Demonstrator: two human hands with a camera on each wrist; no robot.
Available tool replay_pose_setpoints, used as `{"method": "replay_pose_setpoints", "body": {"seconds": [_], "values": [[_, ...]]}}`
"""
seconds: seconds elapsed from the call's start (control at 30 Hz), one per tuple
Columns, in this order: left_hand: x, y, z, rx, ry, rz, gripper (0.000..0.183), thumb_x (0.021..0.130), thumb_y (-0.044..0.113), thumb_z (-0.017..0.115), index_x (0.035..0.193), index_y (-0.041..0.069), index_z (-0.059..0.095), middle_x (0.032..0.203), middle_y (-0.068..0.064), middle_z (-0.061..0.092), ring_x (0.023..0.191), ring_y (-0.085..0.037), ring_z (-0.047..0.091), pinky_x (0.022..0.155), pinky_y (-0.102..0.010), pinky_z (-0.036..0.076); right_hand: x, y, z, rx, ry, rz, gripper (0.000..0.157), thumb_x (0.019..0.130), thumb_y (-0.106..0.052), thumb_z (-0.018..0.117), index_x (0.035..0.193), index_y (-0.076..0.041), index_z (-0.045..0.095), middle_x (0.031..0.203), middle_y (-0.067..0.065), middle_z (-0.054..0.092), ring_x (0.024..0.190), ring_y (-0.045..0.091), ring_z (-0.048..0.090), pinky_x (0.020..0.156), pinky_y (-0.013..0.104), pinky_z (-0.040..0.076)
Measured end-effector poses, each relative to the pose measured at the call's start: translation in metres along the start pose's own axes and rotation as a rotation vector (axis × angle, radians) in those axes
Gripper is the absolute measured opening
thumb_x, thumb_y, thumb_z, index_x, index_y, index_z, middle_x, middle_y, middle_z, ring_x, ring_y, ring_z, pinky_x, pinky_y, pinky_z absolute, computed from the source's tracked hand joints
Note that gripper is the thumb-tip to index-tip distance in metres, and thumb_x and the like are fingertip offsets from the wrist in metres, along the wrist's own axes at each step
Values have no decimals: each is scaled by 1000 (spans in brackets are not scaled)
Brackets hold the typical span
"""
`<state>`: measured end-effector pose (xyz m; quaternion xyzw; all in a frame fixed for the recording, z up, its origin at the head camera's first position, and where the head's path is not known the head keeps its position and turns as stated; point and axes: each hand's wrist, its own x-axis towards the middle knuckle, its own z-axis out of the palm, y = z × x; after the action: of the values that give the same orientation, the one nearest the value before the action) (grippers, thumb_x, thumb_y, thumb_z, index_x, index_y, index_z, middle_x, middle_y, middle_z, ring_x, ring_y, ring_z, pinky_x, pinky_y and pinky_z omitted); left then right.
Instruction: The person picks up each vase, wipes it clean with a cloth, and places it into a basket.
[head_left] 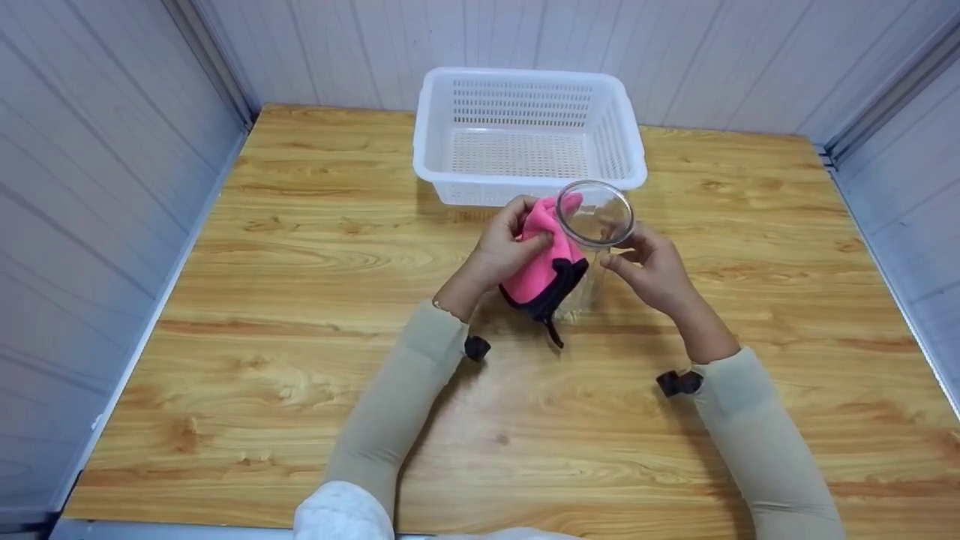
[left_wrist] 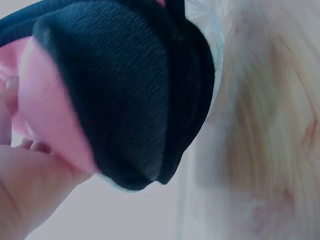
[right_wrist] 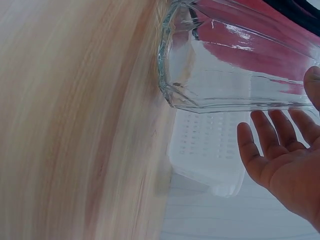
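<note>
A tall clear glass vase [head_left: 592, 279] with a round rim is near the table's middle; its faceted base shows in the right wrist view [right_wrist: 180, 65]. My right hand [head_left: 654, 270] holds it from the right just below the rim, thumb on the near side and fingers behind. On the vase's left, my left hand [head_left: 504, 247] pinches a pink cloth [head_left: 534, 274] with black trim and a small black loop. The cloth lies against the glass, its top by the rim. In the left wrist view, the black part [left_wrist: 115, 90] hides much of the vase.
A white perforated plastic basket [head_left: 529, 181] stands behind the vase, near the back wall. Wood-grain table [head_left: 300, 337] surface extends on both sides. White panel walls [head_left: 90, 187] border the table at left, back and right.
</note>
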<state>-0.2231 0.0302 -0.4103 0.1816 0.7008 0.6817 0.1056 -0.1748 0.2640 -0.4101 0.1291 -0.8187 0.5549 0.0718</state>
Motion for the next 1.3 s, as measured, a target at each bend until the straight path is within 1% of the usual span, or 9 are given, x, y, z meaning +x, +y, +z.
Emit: {"method": "replay_pose_setpoints", "body": {"seconds": [0.1, 0.2, 0.33, 0.47, 0.57, 0.8, 0.93, 1.13, 1.3], "values": [[-1, 3, -2, 66, -76, 2, 51, 88, 13, 69, 136, 10, 51, 128, -9, 60, 113, -16, 57, 94, -28, 50, 0, 0, 0, 4, -7, -4, 44, 83, -1, 71, 125, 2, 60, 120, 15, 65, 96, 4, 64, 77, 19, 54], [-2, 4, -2, 117, -123, 20, 60, 88, 17, 70, 142, 13, 45, 137, -9, 56, 122, -18, 54, 100, -32, 47, 1, 0, -1, 4, -22, -5, 44, 84, -3, 71, 126, 2, 59, 123, 19, 63, 97, 3, 63, 78, 19, 54], [-2, 3, -1, 166, -123, 20, 63, 89, 24, 69, 145, 17, 41, 137, -8, 54, 123, -18, 53, 102, -32, 45, 1, 1, -1, -7, -29, -6, 44, 84, -5, 72, 126, 2, 58, 125, 19, 62, 98, 4, 62, 78, 20, 54], [-2, 3, 0, 171, -87, -24, 54, 92, 23, 64, 142, 19, 46, 132, -7, 57, 118, -16, 54, 102, -32, 44, 1, 0, -2, 6, -31, -2, 46, 84, -4, 72, 127, 4, 58, 115, 2, 67, 97, 6, 63, 79, 22, 55], [0, 3, 0, 142, -70, -59, 48, 92, 20, 64, 138, 19, 51, 129, -6, 59, 116, -16, 54, 102, -32, 44, 2, -2, -2, 12, -27, -3, 45, 84, -3, 71, 126, 5, 58, 109, -13, 66, 97, 6, 63, 79, 21, 54], [0, 4, -3, 159, -95, -130, 53, 90, 25, 67, 140, 26, 49, 131, -3, 58, 117, -15, 54, 101, -33, 46, 3, -1, 1, 45, -19, 17, 46, 82, 2, 71, 126, 7, 57, 106, -18, 66, 95, 5, 63, 78, 21, 54], [-1, 1, -5, 201, -137, -138, 56, 91, 26, 66, 142, 29, 44, 131, -2, 57, 117, -14, 54, 102, -32, 45, 2, 1, 1, 39, -14, 18, 47, 82, 3, 71, 128, 2, 58, 111, -10, 67, 96, 6, 63, 77, 20, 54], [0, -8, -9, 215, -189, -123, 54, 92, 18, 65, 140, 29, 44, 126, -3, 58, 112, -15, 55, 98, -33, 46, 1, 0, -2, 17, -40, 40, 46, 85, 0, 69, 129, 2, 56, 122, 19, 62, 100, 5, 61, 82, 19, 53], [2, -14, -12, 219, -193, -122, 54, 90, 16, 67, 138, 28, 45, 128, -2, 58, 116, -15, 54, 100, -35, 44, 1, -1, -3, -22, -54, 47, 46, 86, -4, 69, 129, 2, 55, 120, 21, 62, 100, 3, 62, 87, 19, 52]]}}
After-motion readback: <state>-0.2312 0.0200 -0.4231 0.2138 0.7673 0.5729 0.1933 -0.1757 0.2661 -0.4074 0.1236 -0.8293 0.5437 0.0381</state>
